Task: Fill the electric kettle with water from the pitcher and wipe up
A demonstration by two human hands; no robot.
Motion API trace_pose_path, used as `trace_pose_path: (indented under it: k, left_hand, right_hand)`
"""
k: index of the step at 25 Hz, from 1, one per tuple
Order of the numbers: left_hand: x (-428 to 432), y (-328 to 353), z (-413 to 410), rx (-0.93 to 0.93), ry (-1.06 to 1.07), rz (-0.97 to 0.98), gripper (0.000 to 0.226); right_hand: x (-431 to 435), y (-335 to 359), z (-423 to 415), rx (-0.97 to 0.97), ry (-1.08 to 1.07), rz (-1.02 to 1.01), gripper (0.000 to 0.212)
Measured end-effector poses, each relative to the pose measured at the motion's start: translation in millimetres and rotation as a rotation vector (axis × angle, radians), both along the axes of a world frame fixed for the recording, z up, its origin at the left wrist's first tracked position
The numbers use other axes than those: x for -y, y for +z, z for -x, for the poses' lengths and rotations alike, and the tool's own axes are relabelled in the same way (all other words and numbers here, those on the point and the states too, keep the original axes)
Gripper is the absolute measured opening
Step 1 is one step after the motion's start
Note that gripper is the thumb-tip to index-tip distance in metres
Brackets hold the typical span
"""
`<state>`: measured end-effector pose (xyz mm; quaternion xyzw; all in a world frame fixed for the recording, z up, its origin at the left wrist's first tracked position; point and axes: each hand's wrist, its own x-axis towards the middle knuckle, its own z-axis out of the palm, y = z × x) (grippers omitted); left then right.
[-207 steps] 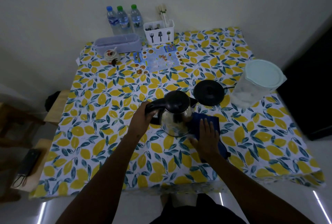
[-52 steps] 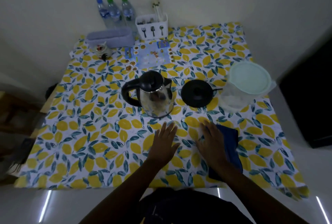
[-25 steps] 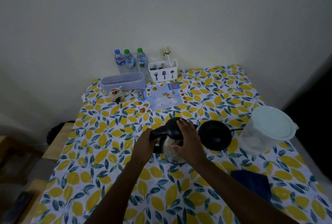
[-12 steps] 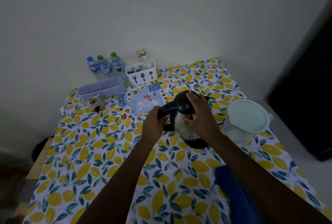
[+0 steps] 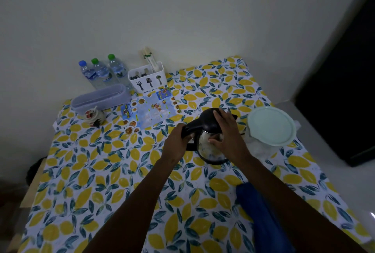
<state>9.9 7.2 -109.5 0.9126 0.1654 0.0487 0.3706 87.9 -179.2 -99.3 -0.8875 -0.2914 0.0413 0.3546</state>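
Note:
The steel electric kettle [image 5: 209,149] with a black lid and handle stands at the middle of the table, over the spot where its black base was; the base is hidden. My left hand [image 5: 178,141] grips the black handle. My right hand [image 5: 225,133] is wrapped over the lid and the steel side. The clear pitcher [image 5: 271,131] with a pale green lid stands just right of the kettle, untouched. A blue cloth [image 5: 261,222] lies on the table under my right forearm, in neither hand.
The table [image 5: 113,173] wears a lemon-print cover. At the back stand three water bottles [image 5: 101,72], a white cutlery caddy [image 5: 148,79], a lidded grey box [image 5: 100,98], a small figurine [image 5: 94,115] and a printed leaflet [image 5: 150,110]. A dark cabinet [image 5: 343,90] is at right.
The kettle stood alone left of its base while both hands lay flat by the cloth. Both hands then took the kettle and moved it right onto the base. The cloth was let go.

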Motion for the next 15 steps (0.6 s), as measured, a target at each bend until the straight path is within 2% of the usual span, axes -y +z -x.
trace_pose_path:
  k: [9, 12, 15]
  left_hand:
    - [1, -2, 3, 0.022, 0.003, -0.014, 0.026]
    - [4, 6, 12, -0.022, -0.011, -0.011, 0.034]
    - [1, 12, 29, -0.112, -0.034, -0.177, 0.060]
  right_hand:
    - [4, -1, 0, 0.022, 0.030, -0.011, 0.093]
    - [3, 3, 2, 0.075, 0.026, 0.131, 0.094]
    - [-2, 9, 4, 0.184, -0.022, 0.349, 0.095]
